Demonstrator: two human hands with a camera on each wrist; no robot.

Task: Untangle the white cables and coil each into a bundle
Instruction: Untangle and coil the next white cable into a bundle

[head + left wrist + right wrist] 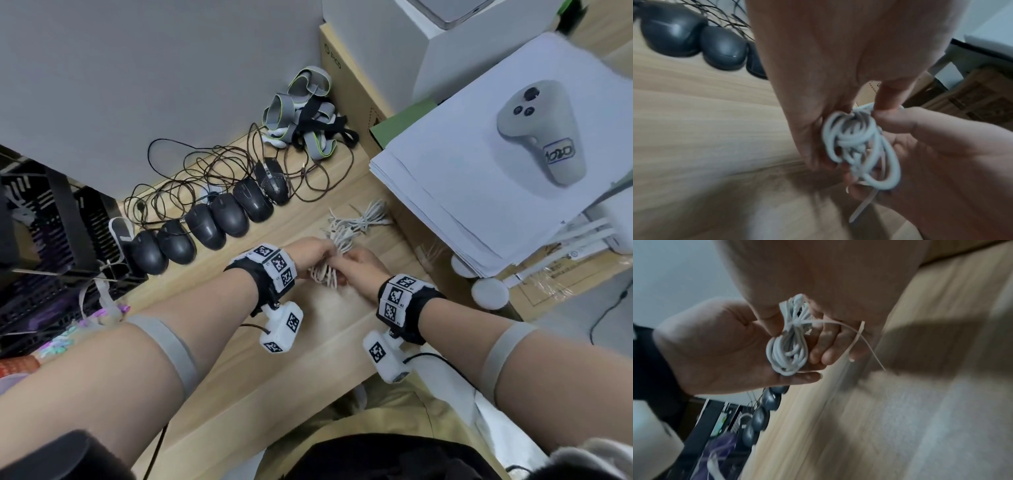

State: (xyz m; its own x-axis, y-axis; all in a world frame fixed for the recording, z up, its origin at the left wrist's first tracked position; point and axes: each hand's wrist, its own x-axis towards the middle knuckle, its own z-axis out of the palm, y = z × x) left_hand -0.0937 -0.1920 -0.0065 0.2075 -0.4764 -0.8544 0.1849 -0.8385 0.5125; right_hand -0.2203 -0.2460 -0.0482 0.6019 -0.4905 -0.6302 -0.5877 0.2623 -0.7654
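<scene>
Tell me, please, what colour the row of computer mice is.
Black mice, seen best in the head view.

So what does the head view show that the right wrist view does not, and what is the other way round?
Only the head view shows the controller on the paper stack, the strap pile and a second white cable heap on the desk beyond the hands. Only the right wrist view shows the thin white tie around the middle of the coil, its loose ends sticking out. Both show the left hand and right hand holding the coil together, and the row of black mice.
</scene>
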